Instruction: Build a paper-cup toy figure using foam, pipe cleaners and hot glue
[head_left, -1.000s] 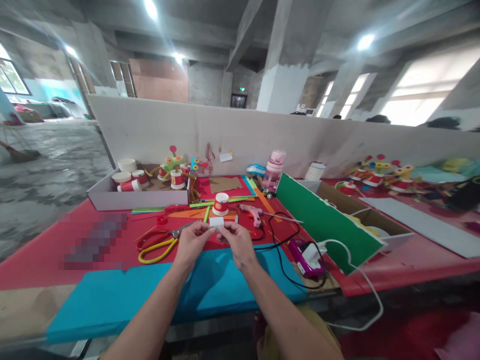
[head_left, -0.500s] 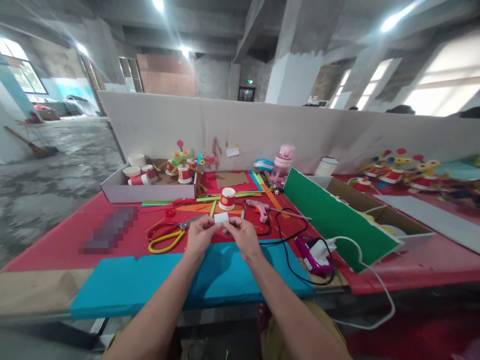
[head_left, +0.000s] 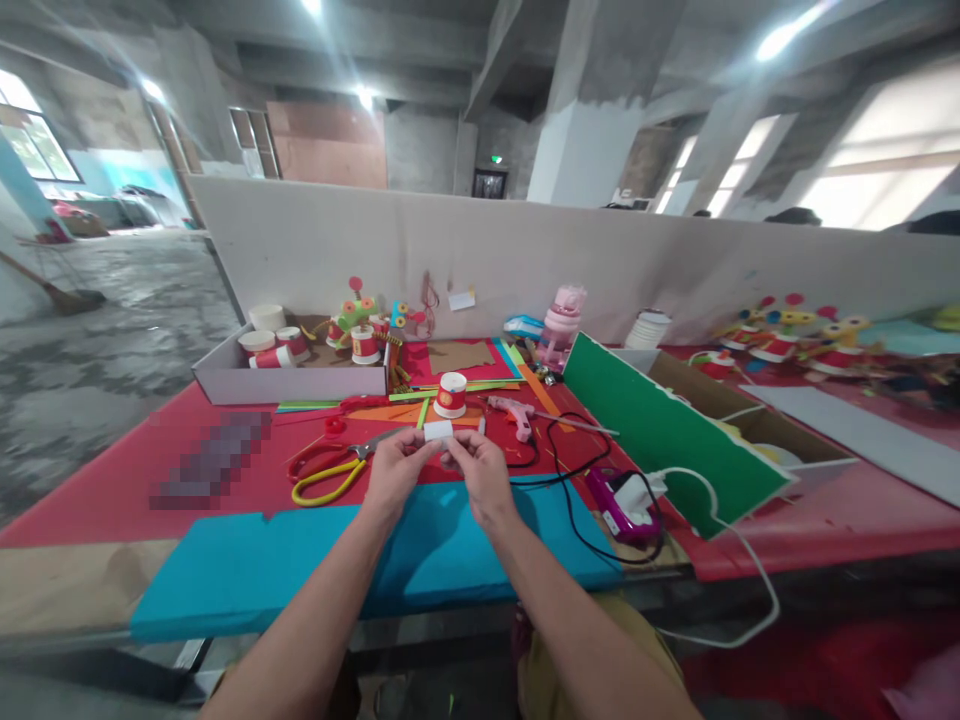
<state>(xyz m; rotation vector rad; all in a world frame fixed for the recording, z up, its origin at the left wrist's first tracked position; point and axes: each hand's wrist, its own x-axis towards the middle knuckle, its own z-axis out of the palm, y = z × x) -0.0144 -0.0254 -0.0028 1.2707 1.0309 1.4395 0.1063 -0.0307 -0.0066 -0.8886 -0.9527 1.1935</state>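
Observation:
A small white piece is pinched between the fingertips of both hands, over the red table cover. My left hand is closed on its left end, and my right hand is closed on its right end. Just beyond the fingers a red and white paper cup stands upside down. Right of the cup lies a pink glue gun. Scissors with red and yellow handles rest left of my left hand.
A blue sheet covers the table's front edge. At the back left, a white box holds cups and toy figures. To the right stand a green board and a purple power strip with cables. A pink bottle is behind.
The whole view has shifted slightly, so things appear a little further left. Both hands still hold the white piece, whose visible face looks slightly tilted compared with before.

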